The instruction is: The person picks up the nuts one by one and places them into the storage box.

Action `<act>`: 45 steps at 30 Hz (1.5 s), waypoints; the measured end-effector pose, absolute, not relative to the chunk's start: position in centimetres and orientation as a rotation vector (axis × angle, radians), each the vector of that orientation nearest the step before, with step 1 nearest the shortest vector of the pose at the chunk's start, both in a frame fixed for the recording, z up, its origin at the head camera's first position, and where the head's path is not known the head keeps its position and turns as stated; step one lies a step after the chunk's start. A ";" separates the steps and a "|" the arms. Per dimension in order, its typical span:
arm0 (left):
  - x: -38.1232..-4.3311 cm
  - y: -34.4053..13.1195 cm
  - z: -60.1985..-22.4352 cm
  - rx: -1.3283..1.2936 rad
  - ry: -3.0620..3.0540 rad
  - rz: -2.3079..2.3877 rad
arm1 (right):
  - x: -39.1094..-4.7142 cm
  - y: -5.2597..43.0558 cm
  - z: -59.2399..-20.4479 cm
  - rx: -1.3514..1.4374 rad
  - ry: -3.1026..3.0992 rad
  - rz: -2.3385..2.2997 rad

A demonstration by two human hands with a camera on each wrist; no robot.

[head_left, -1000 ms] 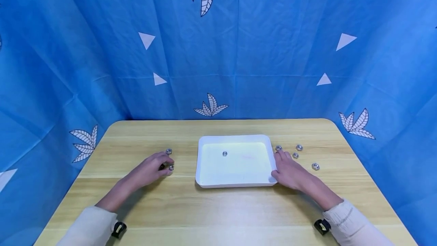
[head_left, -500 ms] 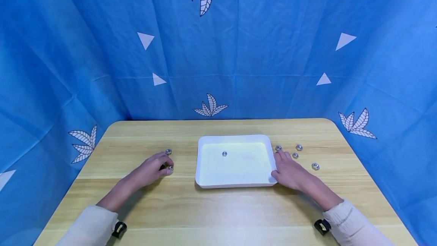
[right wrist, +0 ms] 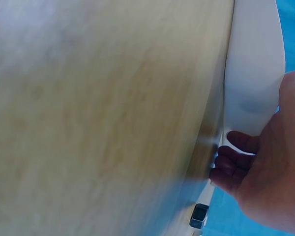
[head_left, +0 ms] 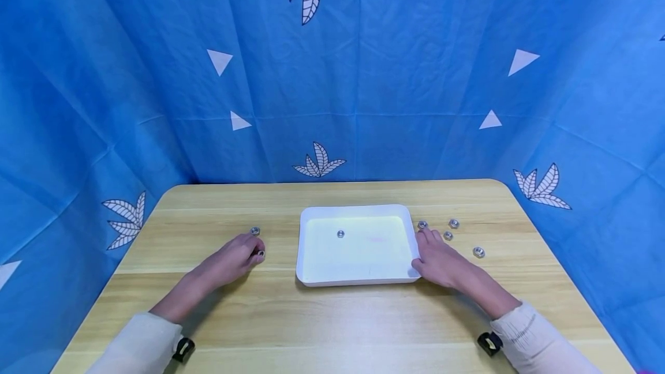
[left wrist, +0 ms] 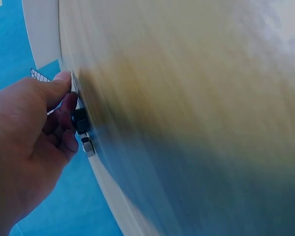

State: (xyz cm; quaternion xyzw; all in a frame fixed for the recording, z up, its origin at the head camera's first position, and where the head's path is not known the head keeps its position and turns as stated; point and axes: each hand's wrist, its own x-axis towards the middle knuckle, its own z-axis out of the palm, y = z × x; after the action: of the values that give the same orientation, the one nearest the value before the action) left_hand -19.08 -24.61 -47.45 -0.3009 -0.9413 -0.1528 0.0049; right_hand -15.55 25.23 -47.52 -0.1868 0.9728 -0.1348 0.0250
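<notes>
My left hand (head_left: 236, 258) is low over the left part of the table, pinching a small metal hex nut (head_left: 261, 253) between thumb and fingertips. Behind its fingers lies another hex nut (head_left: 255, 230). The left wrist view has a black block-like piece (left wrist: 80, 120) just past the curled fingers, with a silver nut (left wrist: 87, 146) beyond it. On the other side, my right hand (head_left: 440, 260) grips the right edge of a white tray (head_left: 358, 282), thumb at the rim and fingers outside. One small nut (head_left: 340, 234) lies inside the tray.
Right of the tray, around the right hand's fingers, lie several nuts: one at the tray's edge (head_left: 423, 224), a far nut (head_left: 454, 223), a small nut (head_left: 448, 236) and a larger nut (head_left: 479, 252). A blue patterned curtain (head_left: 358, 74) hangs behind the wooden table (head_left: 353, 328).
The left thumb and fingers have come together on the nut, and the dark piece under that hand has dropped from sight in the head view. The right hand and tray stay put.
</notes>
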 end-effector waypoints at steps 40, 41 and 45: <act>-20.6 -22.3 -46.5 -0.753 -2.849 -1.020 | -15.5 25.1 -47.1 -0.543 2.954 -0.443; -20.6 -22.2 -46.4 -0.759 -2.848 -1.018 | -15.5 25.1 -47.1 -0.535 2.952 -0.443; -20.7 -21.7 -46.1 -0.756 -2.867 -1.011 | -15.4 25.1 -47.0 -0.540 2.955 -0.444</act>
State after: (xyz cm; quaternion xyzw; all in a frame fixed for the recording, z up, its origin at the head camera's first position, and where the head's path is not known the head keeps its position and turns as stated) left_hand -20.68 -21.67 -46.13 -0.2412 -0.9152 -0.3229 0.0046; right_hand -15.42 25.12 -47.03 -0.1776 0.9718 -0.1462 0.0524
